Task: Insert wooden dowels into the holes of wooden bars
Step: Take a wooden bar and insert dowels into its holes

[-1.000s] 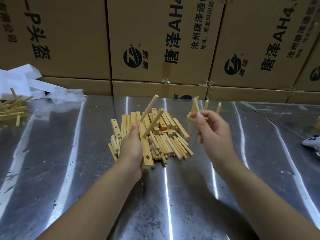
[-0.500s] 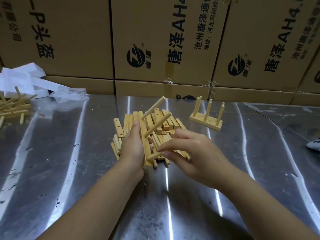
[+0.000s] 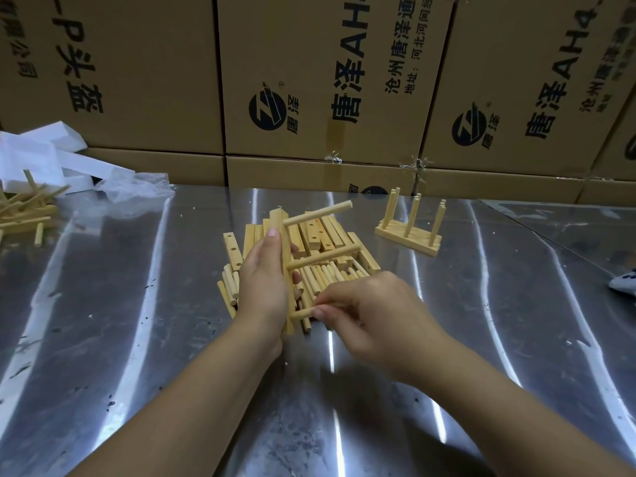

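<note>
Item: wooden bar (image 3: pixel 279 220), held upright over the parts pile (image 3: pixel 330 234), our left hand (image 3: pixel 263 290) wrapped round its middle. Two seated dowels (image 3: pixel 318 215). Third dowel (image 3: pixel 300 313), at the lowest hole, pinched by our right hand (image 3: pixel 371 315). We judge it light, stiff, smooth; best gripped close to the bar.

Bare from frame edge to fingertips, nothing worn on either side. Left forearm (image 3: pixel 192 407) at 7 o'clock, smooth, narrowing to the wrist; right forearm (image 3: pixel 499 418) at 5 o'clock, likewise. Left hand (image 3: pixel 263 290) nearer centre, short rounded thumbnail (image 3: pixel 272 232) at its 12 o'clock. Right hand (image 3: pixel 375 315) with lightly creased knuckles.
</note>
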